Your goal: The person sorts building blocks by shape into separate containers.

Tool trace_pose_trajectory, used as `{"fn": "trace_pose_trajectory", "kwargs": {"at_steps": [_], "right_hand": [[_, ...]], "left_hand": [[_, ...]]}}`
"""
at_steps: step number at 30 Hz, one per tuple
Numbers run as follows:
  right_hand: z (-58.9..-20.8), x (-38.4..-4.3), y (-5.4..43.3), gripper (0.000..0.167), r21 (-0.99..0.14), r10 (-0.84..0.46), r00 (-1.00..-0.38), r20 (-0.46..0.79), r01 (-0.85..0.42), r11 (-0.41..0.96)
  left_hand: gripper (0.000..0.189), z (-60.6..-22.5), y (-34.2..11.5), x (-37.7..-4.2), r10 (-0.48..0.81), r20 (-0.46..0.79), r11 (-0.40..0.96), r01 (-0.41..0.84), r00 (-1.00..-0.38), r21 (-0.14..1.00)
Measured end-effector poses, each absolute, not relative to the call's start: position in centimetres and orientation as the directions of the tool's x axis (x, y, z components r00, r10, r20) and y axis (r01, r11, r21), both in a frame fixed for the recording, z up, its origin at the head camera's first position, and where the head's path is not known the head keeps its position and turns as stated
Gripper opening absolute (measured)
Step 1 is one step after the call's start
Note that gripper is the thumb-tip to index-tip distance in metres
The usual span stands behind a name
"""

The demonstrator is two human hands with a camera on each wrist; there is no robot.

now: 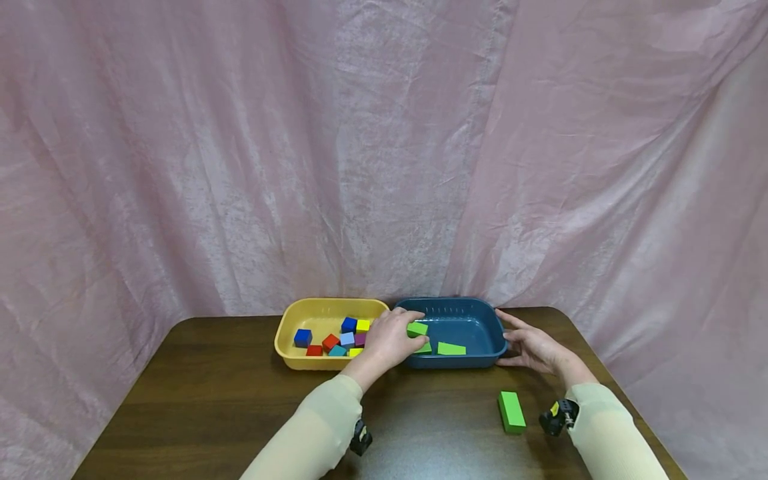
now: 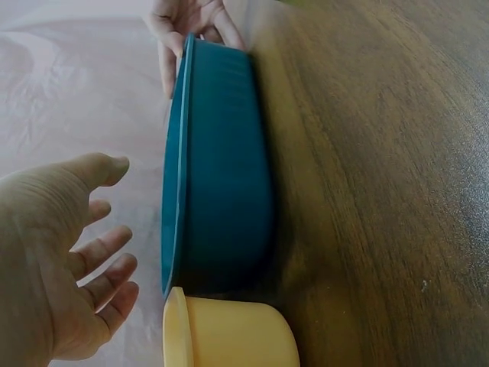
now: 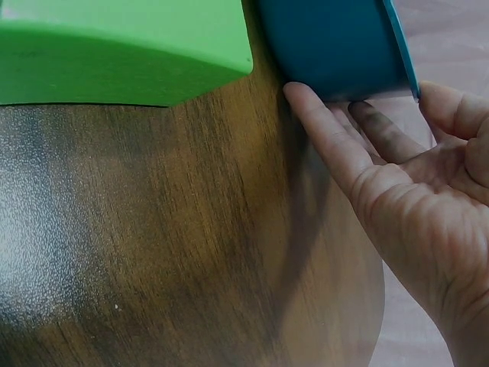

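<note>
My left hand (image 1: 391, 337) hovers over the place where the yellow basin (image 1: 327, 363) meets the blue basin (image 1: 462, 362). Its fingers are spread and slightly bent, with nothing between them in the left wrist view. Inside the blue basin lie green blocks (image 1: 451, 349), some partly covered by that hand. At the basin's right end, my right hand (image 1: 534, 347) touches the outer wall with extended fingers, its thumb (image 3: 451, 107) at the rim. Several small coloured cubes (image 1: 303, 338) sit in the yellow basin.
One more green block (image 1: 512, 412) lies on the brown wooden table (image 1: 198, 400), in front of the blue basin's right end. A pink curtain (image 1: 384, 167) hangs directly behind both basins. The table's right edge runs near my right forearm.
</note>
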State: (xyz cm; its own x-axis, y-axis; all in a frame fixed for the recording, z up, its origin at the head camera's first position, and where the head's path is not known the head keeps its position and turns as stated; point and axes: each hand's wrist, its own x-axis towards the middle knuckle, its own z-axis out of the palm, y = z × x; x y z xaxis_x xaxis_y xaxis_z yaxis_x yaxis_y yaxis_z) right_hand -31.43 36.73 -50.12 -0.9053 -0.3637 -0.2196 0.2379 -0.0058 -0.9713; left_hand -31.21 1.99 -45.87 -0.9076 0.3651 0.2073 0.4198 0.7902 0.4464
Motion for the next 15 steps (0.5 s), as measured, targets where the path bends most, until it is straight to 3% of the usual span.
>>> {"fn": "trace_pose_trajectory", "kwargs": {"at_steps": [15], "right_hand": [[-50.06, -31.45, 36.71, 0.068, -0.97, -0.343, -0.913, -0.22, 0.243, -0.025]], "left_hand": [[0.053, -45.56, 2.28, -30.52, 0.375, 0.25, 0.759, 0.451, -0.893, 0.47]]}}
